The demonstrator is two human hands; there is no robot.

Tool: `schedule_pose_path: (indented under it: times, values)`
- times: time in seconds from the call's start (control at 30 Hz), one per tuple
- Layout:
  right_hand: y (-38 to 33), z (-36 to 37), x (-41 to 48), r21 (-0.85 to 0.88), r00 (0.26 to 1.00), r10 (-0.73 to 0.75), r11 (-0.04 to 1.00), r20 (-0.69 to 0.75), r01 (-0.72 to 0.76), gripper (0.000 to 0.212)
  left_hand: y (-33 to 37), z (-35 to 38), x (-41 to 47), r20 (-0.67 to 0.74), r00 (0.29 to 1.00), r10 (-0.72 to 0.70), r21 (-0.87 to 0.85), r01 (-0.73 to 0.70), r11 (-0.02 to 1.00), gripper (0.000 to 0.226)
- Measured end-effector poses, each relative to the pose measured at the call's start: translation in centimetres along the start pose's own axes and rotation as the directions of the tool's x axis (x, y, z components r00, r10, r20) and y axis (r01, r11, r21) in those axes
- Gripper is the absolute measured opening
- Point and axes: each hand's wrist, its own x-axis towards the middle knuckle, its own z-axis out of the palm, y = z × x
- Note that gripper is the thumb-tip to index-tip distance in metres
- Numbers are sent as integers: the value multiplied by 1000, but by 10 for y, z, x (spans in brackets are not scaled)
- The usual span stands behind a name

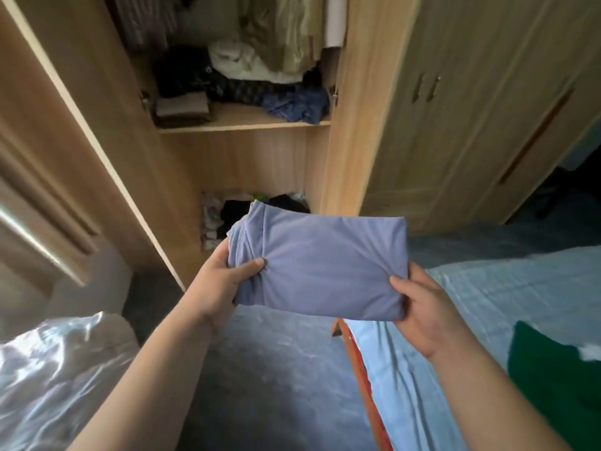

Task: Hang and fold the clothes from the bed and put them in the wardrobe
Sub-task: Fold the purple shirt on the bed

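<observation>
Wardrobe shelf (pixel 237 116) holds piled clothes (pixel 260 89); left hand (pixel 221 284), right hand (pixel 426 310) grip folded garment (pixel 320 265).

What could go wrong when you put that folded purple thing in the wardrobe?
The folded garment is held only at its ends by the left hand and the right hand, so it might sag and come unfolded. The shelf already holds a loose heap of blue clothes. Sliding the garment in could snag them or crumple the fold.
</observation>
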Motion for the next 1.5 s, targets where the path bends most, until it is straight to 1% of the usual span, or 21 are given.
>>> schedule_pose_path:
  times: [0.2, 0.37, 0.47, 0.53, 0.63, 0.77, 0.87, 0.97, 1.07, 1.27, 1.4, 1.5]
  values:
    - [7, 15, 108, 12, 995, 77, 997, 70, -78, 44, 8, -18, 74, -119, 993, 17, 0, -17, 1000, 49]
    - [-5, 28, 222, 32, 984, 88, 995, 153, -94, 43, 23, -18, 164, -175, 981, 88, 26, -85, 996, 49]
    - [-22, 42, 293, -9, 977, 79, 997, 199, -79, 39, 38, -12, 219, -212, 967, 139, 48, -132, 990, 53]
    - [-32, 52, 338, -31, 975, 79, 997, 210, -74, 38, 48, -10, 252, -256, 954, 158, 37, -154, 987, 52]
    - [-38, 72, 399, -81, 968, 109, 992, 227, -93, 36, 58, -13, 298, -310, 936, 167, 23, -168, 986, 48]
    - [-33, 100, 466, -106, 960, 152, 986, 234, -130, 41, 71, -29, 353, -390, 907, 159, -4, -174, 985, 48]
    - [-28, 123, 515, -127, 951, 180, 980, 251, -152, 40, 85, -48, 398, -407, 900, 154, -16, -176, 984, 45]
    - [-18, 147, 570, -148, 957, 174, 979, 232, -142, 36, 101, -74, 453, -400, 905, 147, -5, -163, 987, 46]
    - [-6, 175, 629, -171, 967, 133, 981, 219, -96, 33, 118, -107, 520, -363, 919, 157, 62, -144, 988, 47]
    - [21, 231, 757, -335, 996, 24, 942, 86, 7, 34, 160, -173, 662, -274, 951, 142, 169, -98, 981, 49]
    - [39, 256, 843, -406, 1000, 14, 914, 18, -6, 35, 169, -200, 750, -294, 951, 94, 165, -46, 985, 49]
    - [41, 272, 887, -438, 999, 12, 898, -51, -33, 29, 168, -208, 801, -338, 939, 55, 155, -3, 988, 47]
